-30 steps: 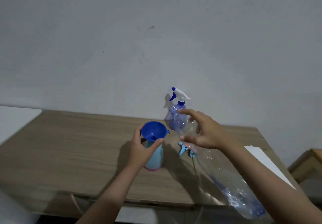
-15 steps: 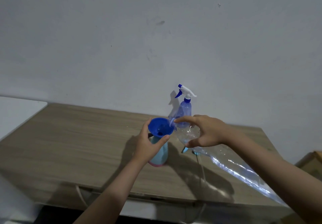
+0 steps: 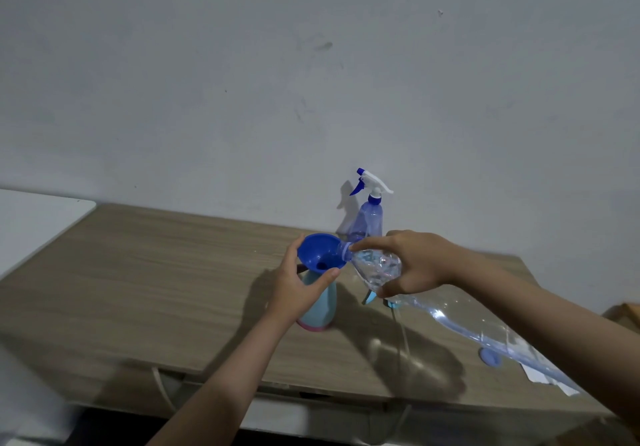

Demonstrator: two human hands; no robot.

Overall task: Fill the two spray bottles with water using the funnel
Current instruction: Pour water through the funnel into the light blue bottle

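We see a long wood-grain tabletop (image 3: 145, 272) running beneath a plain grey-white wall (image 3: 311, 81). Across it, from four o'clock toward the centre, lies tilted a large clear plastic water bottle (image 3: 460, 321), its neck resting on the rim of a round blue plastic funnel (image 3: 320, 253). Our right hand (image 3: 419, 263) is closed around the bottle's shoulder. Our left hand (image 3: 294, 289) is wrapped around the top of a pale blue spray bottle body with a pink base (image 3: 320, 310), in which the funnel sits, near the table's middle. At twelve o'clock from it, against the wall, stands a translucent purple-blue spray bottle with a white trigger head (image 3: 370, 215). At four o'clock lies a small round light-blue cap (image 3: 490, 357).
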